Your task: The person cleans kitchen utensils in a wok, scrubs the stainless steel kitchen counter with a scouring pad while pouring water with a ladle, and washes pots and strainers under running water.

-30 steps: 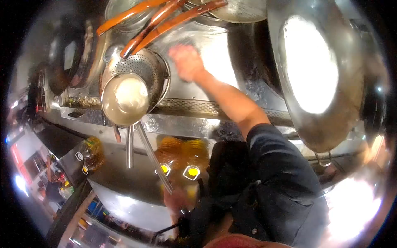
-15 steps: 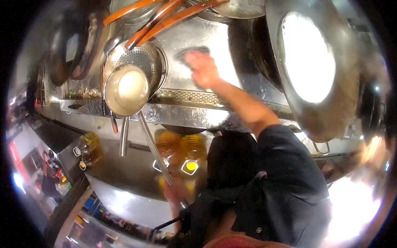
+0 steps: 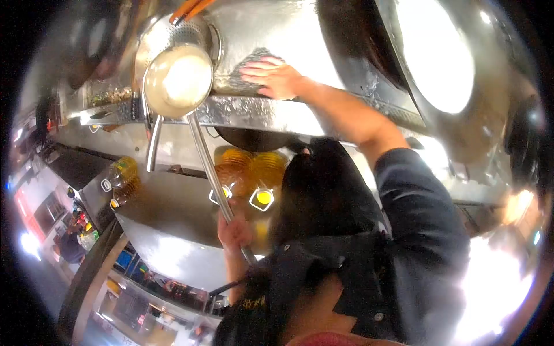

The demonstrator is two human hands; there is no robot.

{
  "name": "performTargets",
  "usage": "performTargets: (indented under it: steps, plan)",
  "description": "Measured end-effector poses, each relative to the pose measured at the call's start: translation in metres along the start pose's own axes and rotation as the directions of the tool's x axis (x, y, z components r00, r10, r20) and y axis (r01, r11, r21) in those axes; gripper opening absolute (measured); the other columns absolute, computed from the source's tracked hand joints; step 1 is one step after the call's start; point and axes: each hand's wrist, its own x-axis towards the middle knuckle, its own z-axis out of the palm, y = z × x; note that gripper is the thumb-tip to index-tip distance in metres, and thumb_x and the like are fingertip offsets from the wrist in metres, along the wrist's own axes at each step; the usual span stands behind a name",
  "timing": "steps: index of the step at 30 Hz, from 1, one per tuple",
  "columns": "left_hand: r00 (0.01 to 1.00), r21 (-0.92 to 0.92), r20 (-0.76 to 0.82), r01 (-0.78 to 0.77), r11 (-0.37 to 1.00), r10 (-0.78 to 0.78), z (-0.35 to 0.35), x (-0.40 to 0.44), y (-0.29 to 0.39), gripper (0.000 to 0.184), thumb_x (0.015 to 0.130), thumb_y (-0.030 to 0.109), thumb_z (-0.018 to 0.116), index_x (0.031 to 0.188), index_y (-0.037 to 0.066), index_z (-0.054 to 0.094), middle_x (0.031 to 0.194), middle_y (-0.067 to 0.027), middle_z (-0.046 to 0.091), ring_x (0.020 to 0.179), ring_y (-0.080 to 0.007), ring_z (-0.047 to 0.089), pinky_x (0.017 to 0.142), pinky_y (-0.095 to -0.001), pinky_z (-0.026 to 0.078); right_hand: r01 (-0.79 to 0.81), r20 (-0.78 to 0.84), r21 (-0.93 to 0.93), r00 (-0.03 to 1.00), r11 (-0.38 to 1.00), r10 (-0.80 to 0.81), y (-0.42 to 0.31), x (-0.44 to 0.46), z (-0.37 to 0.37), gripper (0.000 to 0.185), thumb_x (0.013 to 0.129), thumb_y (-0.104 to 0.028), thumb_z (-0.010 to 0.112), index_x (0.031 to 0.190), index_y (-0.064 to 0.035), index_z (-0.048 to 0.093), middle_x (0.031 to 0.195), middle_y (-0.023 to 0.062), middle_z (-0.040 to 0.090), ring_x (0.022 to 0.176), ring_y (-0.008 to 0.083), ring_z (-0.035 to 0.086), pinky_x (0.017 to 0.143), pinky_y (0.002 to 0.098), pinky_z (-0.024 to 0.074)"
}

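My left hand [image 3: 234,232] is closed round the long metal handle of a large ladle [image 3: 179,83]. The ladle's pale round bowl is over a perforated strainer [image 3: 164,36] at the counter edge. A second, shorter metal handle [image 3: 154,144] sticks out beside it; which vessel it belongs to is hidden. My right hand [image 3: 280,79] lies flat on a dark grey cloth [image 3: 249,68], pressing it against the steel counter [image 3: 271,26]. Its fingers are stretched to the left, and the cloth shows beyond them.
A large metal wok [image 3: 485,75] stands tilted at the right, beside a dark round opening [image 3: 369,52]. Orange handles [image 3: 190,8] lie at the top. Below the counter are oil jugs [image 3: 268,170], with another jug [image 3: 122,179] farther left.
My right hand has come down toward the counter's front edge, and the cloth has moved with it. The view has tilted, so the counter appears higher. My left hand keeps hold of the ladle.
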Motion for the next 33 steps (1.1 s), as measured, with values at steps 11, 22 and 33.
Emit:
performTargets:
  steps: [11, 22, 33]
  plan:
    - [0.917, 0.016, 0.399, -0.004, 1.000, -0.002, -0.047, -0.025, -0.019, 0.043, 0.098, 0.000, 0.049, 0.139, 0.006, 0.038, 0.062, 0.0021, 0.035, 0.038, -0.0053, 0.032, 0.032, -0.0238, 0.026, -0.661, -0.172, -0.365, 0.740, 0.655, 0.650, 0.075, -0.262, 0.029, 0.059, 0.087, -0.019, 0.066, 0.143, -0.0154, 0.048, 0.147, 0.0169, 0.046, 0.133, 0.0379, 0.045, 0.110, 0.0512, 0.0380]
    - [0.948, -0.026, 0.298, -0.113, 0.993, 0.115, -0.081, -0.069, -0.028, 0.041, 0.100, 0.001, 0.048, 0.140, 0.007, 0.040, 0.060, 0.0029, 0.037, 0.036, -0.0051, 0.031, 0.030, -0.0224, 0.023, -0.342, 0.054, 0.064, 0.939, 0.938, 0.339, -0.183, 0.101, -0.044, 0.059, 0.099, -0.042, 0.050, 0.150, -0.0130, 0.045, 0.154, 0.0141, 0.045, 0.141, 0.0265, 0.043, 0.119, 0.0557, 0.0256]
    - [0.919, -0.355, 0.345, -0.060, 0.933, 0.190, -0.046, -0.086, -0.069, 0.040, 0.106, 0.008, 0.043, 0.145, 0.006, 0.036, 0.068, -0.0008, 0.040, 0.040, -0.0047, 0.035, 0.032, -0.0221, 0.032, -0.303, 0.192, -0.165, 0.924, 0.939, 0.332, -0.110, -0.205, -0.047, 0.100, 0.090, -0.057, 0.064, 0.162, -0.0176, 0.007, 0.170, 0.0075, 0.000, 0.155, 0.0285, 0.007, 0.124, 0.0552, 0.0133]
